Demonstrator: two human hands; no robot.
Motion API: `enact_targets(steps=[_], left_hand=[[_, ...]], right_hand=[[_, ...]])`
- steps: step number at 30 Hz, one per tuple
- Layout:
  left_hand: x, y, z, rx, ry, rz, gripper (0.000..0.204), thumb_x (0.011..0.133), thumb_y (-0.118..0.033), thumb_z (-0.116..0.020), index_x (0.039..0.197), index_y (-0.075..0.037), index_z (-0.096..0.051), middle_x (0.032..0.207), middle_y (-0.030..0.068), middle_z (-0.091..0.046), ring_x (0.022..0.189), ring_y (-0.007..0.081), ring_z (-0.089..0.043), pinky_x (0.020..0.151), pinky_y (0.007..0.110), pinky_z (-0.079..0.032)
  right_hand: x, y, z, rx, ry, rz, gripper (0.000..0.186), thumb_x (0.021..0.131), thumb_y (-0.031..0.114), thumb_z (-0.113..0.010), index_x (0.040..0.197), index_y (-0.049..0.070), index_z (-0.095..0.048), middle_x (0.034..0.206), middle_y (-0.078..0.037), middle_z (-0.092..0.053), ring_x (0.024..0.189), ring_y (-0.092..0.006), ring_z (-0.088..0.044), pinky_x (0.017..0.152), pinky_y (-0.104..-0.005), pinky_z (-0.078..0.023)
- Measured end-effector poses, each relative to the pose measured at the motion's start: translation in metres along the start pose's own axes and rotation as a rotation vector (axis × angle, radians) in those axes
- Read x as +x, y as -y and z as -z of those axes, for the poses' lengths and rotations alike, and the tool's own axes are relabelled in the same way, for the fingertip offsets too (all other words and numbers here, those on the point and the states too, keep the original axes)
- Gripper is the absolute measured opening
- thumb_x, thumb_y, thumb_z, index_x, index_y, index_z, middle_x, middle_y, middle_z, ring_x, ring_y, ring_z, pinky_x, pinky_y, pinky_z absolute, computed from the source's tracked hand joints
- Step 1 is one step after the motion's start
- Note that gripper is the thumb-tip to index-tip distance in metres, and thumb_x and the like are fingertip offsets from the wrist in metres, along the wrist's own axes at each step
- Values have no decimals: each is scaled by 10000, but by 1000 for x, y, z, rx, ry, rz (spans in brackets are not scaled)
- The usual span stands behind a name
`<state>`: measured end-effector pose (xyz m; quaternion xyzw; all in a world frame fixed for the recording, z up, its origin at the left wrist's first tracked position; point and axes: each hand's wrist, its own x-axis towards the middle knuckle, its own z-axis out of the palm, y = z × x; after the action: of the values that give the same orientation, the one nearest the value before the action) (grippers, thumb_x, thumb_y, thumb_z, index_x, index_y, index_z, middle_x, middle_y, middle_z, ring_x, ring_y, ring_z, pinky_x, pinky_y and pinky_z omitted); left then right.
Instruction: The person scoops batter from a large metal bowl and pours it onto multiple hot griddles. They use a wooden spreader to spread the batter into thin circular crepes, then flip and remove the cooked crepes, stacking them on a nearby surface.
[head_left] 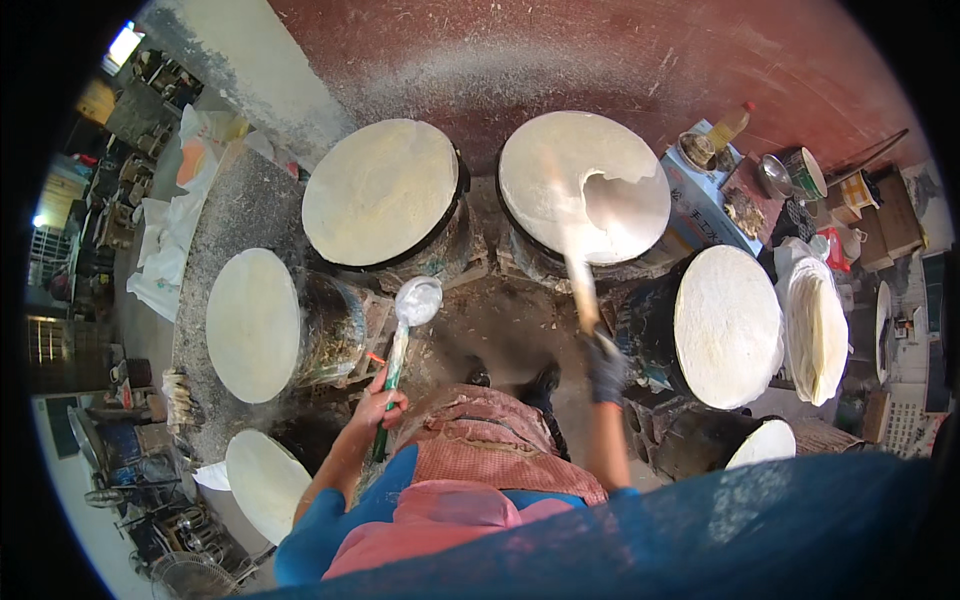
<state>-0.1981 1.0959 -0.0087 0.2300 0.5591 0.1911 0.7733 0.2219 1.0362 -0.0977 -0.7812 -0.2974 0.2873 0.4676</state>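
Observation:
My bare left hand [382, 405] is closed round the green handle of a ladle [418, 300], whose bowl and neck are coated in white batter. My right hand [605, 368], in a dark glove, grips a long pale spreader [581, 280] that is smeared by motion. The spreader reaches over the far right round griddle, where a sheet of pale batter [540, 190] covers most of the surface. A darker shiny patch [625, 205] with a ragged edge shows at that griddle's right side. At the far left, another pale round sheet [380, 195] covers its griddle completely.
More sheet-covered griddles stand around me: left [253, 325], right [728, 327], lower left [268, 485] and lower right [765, 445]. A stack of thin round sheets [815, 325] hangs over the right side. A bottle [730, 125] and a metal bowl [774, 175] stand back right.

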Motion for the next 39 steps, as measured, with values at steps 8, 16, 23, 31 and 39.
enact_targets(steps=[8, 16, 23, 31, 39], left_hand=[[-39, 5, 11, 19, 160, -95, 587, 834, -15, -466, 1372, -192, -310, 640, 69, -497, 373, 79, -354, 341, 225, -277], [-42, 21, -6, -334, 422, -107, 694, 853, -11, -464, 1429, -290, -194, 594, 34, -396, 390, 102, -355, 332, 238, -280], [-40, 12, -36, -434, 445, -130, 638, 865, -7, -448, 1418, -260, -256, 579, 17, -380, 397, 112, -357, 357, 258, -299], [-20, 4, -60, -319, 592, -111, 584, 891, -41, -428, 1404, -268, -267, 575, 0, -357, 380, 83, -328, 328, 230, -269], [1, 1, -80, -251, 558, -49, 572, 925, -91, -408, 1420, -303, -215, 578, -11, -355, 373, 74, -321, 316, 229, -248]], right_hand=[[-20, 21, -1, -634, -140, 113, 303, 850, 335, -590, 1140, 252, -614, 677, -115, -627, 568, -274, -599, 528, -403, -457], [2, 21, -23, -386, -47, 187, 335, 804, 401, -620, 1048, 176, -668, 833, -150, -654, 737, -293, -643, 652, -368, -488], [9, 25, 25, -146, -233, 314, 284, 841, 330, -576, 990, 109, -674, 795, -179, -645, 671, -298, -626, 632, -356, -477], [46, -1, 42, -364, -281, 176, 275, 828, 362, -582, 950, 135, -677, 728, -150, -643, 603, -284, -616, 581, -354, -487], [46, -7, 63, -704, 10, 115, 254, 805, 386, -584, 980, 229, -679, 686, -152, -632, 636, -343, -626, 572, -440, -493]])
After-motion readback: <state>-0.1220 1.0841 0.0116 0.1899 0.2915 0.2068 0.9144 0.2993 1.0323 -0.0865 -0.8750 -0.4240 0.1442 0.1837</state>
